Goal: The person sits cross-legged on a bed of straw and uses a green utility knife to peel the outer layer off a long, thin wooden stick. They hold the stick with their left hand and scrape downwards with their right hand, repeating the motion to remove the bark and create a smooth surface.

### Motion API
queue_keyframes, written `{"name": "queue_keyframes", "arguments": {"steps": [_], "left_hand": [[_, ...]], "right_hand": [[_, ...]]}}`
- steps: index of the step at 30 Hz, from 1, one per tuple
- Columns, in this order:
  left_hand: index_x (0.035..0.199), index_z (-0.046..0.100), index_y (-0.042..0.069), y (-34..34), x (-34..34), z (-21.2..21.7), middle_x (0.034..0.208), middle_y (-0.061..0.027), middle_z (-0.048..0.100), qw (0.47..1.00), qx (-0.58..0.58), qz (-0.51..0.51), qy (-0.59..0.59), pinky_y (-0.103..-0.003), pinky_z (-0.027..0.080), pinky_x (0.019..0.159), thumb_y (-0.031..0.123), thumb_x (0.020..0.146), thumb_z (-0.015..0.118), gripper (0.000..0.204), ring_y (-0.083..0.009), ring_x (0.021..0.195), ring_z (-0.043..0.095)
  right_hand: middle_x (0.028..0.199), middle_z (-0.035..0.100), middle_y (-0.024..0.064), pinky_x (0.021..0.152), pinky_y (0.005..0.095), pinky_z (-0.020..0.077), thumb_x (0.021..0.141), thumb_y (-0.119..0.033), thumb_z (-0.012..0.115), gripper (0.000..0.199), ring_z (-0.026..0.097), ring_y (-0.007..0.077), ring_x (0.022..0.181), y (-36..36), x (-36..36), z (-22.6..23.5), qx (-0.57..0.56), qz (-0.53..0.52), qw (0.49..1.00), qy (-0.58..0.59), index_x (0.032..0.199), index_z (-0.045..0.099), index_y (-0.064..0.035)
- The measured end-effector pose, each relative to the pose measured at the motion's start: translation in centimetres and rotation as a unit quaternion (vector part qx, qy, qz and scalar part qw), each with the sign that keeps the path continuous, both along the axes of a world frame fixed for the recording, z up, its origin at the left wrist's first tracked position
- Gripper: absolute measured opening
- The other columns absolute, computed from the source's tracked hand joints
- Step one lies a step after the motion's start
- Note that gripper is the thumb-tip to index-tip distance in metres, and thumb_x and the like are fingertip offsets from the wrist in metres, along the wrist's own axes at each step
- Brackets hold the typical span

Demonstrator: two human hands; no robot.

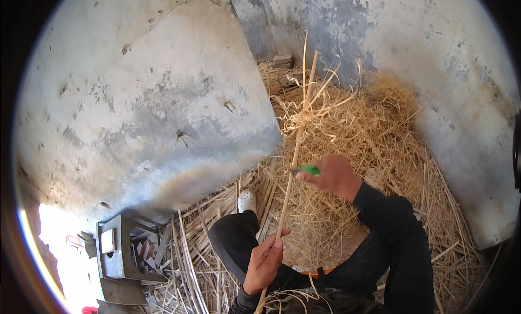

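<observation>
A long pale stick, bamboo-like (287, 200), runs from my lap up and away, leaning slightly right at its far end. Thin curled shavings (305, 117) cling around it near the far end. My left hand (264, 264) is closed around the near part of the stick. In my right hand (337, 175) is a knife with a green handle (310, 169), gripped in closed fingers. Its short dark blade meets the stick at mid-length; the fine contact is too small to make out. Loose pale strips (296, 296) lie over my lap.
A large heap of straw-coloured shavings (393, 135) fills the corner between two worn plaster walls (179, 86). Long split slats (187, 259) cover the floor at left, beside a dark wooden piece of furniture (116, 249). My light clog (247, 201) rests near the wall's edge.
</observation>
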State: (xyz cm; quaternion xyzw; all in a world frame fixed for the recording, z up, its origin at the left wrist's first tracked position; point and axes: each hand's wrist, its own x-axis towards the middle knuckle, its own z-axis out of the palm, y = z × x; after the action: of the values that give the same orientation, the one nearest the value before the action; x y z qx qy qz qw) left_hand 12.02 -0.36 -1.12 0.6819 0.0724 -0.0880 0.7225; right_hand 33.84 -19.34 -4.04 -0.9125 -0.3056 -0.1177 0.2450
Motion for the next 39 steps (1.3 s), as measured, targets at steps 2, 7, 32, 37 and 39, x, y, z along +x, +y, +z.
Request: {"name": "queue_keyframes", "arguments": {"steps": [2, 7, 32, 37, 39], "left_hand": [[0.133, 0.048, -0.003, 0.2, -0.2, 0.1, 0.063, 0.0091, 0.035, 1.0, -0.005, 0.005, 0.009, -0.019, 0.024, 0.05, 0.02, 0.102, 0.042, 0.038, -0.0009, 0.055, 0.031], [0.134, 0.047, -0.003, -0.5, -0.9, 0.1, 0.063, 0.0092, 0.035, 0.999, -0.036, -0.016, 0.028, -0.019, 0.024, 0.05, 0.017, 0.102, 0.042, 0.038, -0.001, 0.055, 0.031], [0.13, 0.051, -0.002, 0.3, 0.1, 1.2, 0.066, 0.0075, 0.036, 0.992, 0.123, 0.02, -0.017, -0.02, 0.025, 0.053, 0.016, 0.101, 0.045, 0.035, -0.0018, 0.06, 0.031], [0.13, 0.05, -0.003, -0.2, -0.5, 1.0, 0.066, 0.0072, 0.036, 0.994, 0.106, 0.018, -0.02, -0.02, 0.026, 0.053, 0.016, 0.101, 0.044, 0.035, -0.0019, 0.06, 0.031], [0.13, 0.05, -0.003, -0.3, -0.8, 1.0, 0.067, 0.0072, 0.036, 0.996, 0.087, -0.007, -0.002, -0.02, 0.026, 0.053, 0.016, 0.101, 0.044, 0.035, -0.0021, 0.06, 0.031]], "right_hand": [[0.038, 0.032, -0.0001, 0.034, 0.0323, 0.0284, 0.081, -0.08, 0.038, 0.078, 0.035, 0.0153, 0.033, 0.8, -2.5, 0.3, -0.005, 0.056, 0.997, -0.044, 0.053, 0.058, -0.0101], [0.04, 0.04, 0.0032, 0.037, 0.0344, 0.0341, 0.08, -0.08, 0.041, 0.076, 0.042, 0.0184, 0.036, -1.9, 2.8, -0.2, 0.015, -0.07, 0.997, -0.009, 0.057, 0.062, -0.0112], [0.041, 0.045, 0.0053, 0.036, 0.0335, 0.0334, 0.075, -0.082, 0.047, 0.073, 0.048, 0.0189, 0.037, 1.5, -2.5, 0.1, -0.029, 0.042, 0.999, 0.013, 0.059, 0.067, -0.0137], [0.039, 0.034, -0.0008, 0.034, 0.0328, 0.0272, 0.076, -0.085, 0.04, 0.079, 0.036, 0.0144, 0.034, 0.3, 1.5, -1.3, 0.033, -0.003, 0.999, -0.042, 0.051, 0.056, -0.0125], [0.038, 0.03, -0.0032, 0.033, 0.0322, 0.0258, 0.074, -0.087, 0.038, 0.082, 0.031, 0.0131, 0.033, -1.4, 3.2, -1.3, 0.038, -0.061, 0.997, 0.009, 0.047, 0.053, -0.0117]]}}
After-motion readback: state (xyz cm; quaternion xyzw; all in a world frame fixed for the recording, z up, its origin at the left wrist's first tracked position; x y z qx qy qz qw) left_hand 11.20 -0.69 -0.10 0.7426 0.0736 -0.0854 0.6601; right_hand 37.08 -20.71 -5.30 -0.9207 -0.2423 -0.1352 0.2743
